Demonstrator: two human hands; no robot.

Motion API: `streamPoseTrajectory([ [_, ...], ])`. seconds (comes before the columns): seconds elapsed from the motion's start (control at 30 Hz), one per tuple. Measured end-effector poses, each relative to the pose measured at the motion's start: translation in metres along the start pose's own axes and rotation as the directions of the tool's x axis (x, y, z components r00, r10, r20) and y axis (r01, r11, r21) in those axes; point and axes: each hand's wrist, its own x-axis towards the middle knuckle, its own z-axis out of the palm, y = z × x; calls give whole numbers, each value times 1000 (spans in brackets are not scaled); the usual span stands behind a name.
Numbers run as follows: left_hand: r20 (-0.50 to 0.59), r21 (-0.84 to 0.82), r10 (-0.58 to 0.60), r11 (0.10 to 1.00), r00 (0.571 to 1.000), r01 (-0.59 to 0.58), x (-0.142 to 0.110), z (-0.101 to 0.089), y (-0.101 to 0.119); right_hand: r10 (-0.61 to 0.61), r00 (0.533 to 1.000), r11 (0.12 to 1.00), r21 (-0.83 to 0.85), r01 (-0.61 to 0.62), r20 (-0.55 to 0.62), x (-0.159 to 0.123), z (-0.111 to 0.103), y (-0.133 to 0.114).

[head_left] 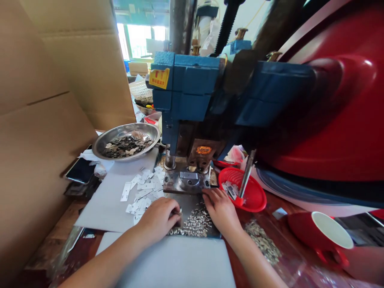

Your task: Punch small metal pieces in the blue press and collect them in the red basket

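My left hand [159, 218] is curled over the metal plate in front of the press, thumb and fingers drawn together. Whatever they hold is too small and hidden to name. Between my hands lies a heap of small shiny metal pieces [196, 222]. My right hand [222, 210] rests to the right of that heap, fingers stretched out flat toward the front edge of the press die [175, 184]. A flat silvery metal piece [189, 175] sits on the die, under the punch block [204, 154]. Left of the die, flat metal strips [147, 188] lie scattered.
A steel bowl [99, 150] with dark metal pieces stands at the left beside a cardboard sheet [90, 72]. On the right are a red basket [258, 200], a pile of small parts [264, 242], a red mug [309, 230] and the press's large red wheel [339, 120]. A phone [80, 171] lies far left.
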Motion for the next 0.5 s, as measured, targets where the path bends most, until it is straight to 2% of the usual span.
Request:
streamPoseTrajectory([
  [0.13, -3, -51, -20, 998, 1000, 19, -1, 0, 0, -74, 997, 988, -140, 72, -9, 1, 7, 0],
  [0.27, -7, -96, -14, 995, 1000, 14, -2, 0, -4, -109, 993, 981, -166, 102, -34, 2, 12, 1],
  [0.37, -1, -82, -4, 997, 1000, 4, -2, -1, -6, -107, 991, 989, -109, 98, -80, 3, 12, 1],
  [0.5, -27, 14, 28, 1000, 999, -28, -2, -2, -8, -39, 986, 995, 88, 54, -164, 15, 5, -5],
])
